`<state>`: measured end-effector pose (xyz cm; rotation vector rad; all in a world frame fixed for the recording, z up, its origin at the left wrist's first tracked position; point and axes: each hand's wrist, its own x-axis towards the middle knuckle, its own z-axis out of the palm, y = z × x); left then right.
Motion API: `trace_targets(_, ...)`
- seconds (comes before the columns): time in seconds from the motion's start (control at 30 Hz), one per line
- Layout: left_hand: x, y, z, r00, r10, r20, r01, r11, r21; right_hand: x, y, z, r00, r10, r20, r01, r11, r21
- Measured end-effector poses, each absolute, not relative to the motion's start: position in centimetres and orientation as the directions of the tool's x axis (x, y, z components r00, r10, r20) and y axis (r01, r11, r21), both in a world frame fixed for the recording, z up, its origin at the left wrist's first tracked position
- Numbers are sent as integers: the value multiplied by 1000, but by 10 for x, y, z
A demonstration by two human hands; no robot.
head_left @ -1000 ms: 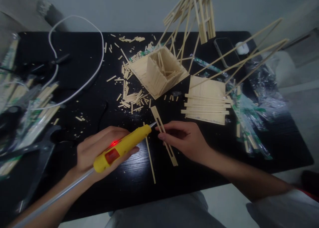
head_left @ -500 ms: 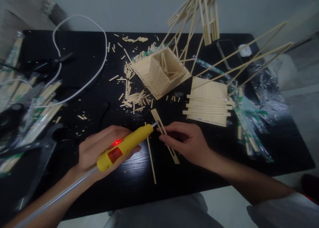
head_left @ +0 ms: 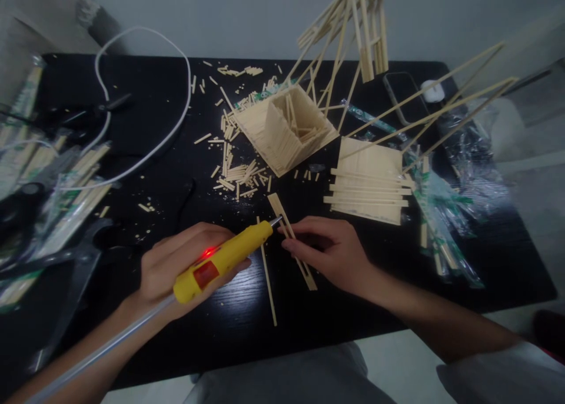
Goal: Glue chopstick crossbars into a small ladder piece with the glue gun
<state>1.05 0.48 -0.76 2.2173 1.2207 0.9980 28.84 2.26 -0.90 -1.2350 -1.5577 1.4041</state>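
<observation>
My left hand (head_left: 188, 262) is wrapped round a yellow hot glue gun (head_left: 225, 258) with a red light lit on it and a clear glue stick (head_left: 106, 348) trailing from its back. The gun's metal tip reaches the upper part of a narrow frame of wooden sticks (head_left: 310, 279). Thumb and fingers of my right hand (head_left: 333, 251) pinch that frame near its middle. A single wooden stick (head_left: 268, 280) lies on the black table just left of the frame, passing beneath the gun's front end.
Beyond my hands stands a square stick box (head_left: 293, 148) on a flat base, with cut stick pieces (head_left: 242, 173) scattered left of it. At right lie a stick panel (head_left: 375, 156), wrapped chopsticks (head_left: 444, 239) and a phone (head_left: 404, 95). A white cable (head_left: 152, 151) loops at left.
Almost nothing differs. The view has shifted very slightly, and both hands keep their hold with the gun's tip at the stick frame.
</observation>
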Motion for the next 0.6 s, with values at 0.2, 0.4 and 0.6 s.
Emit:
trace_targets(0.2,10,5,-8,360,849,387,555,-529,642,288,23,-9,-313,944,-103,189,-44,-981)
trace_targets(0.4,11,3,-6,353,854,382,570,-520,636,288,23,-10,-311,947,-80,185,-23,-983)
trace_targets(0.6,11,3,-6,363,848,386,546,-529,650,289,22,-11,-304,949,-81,197,-21,-980)
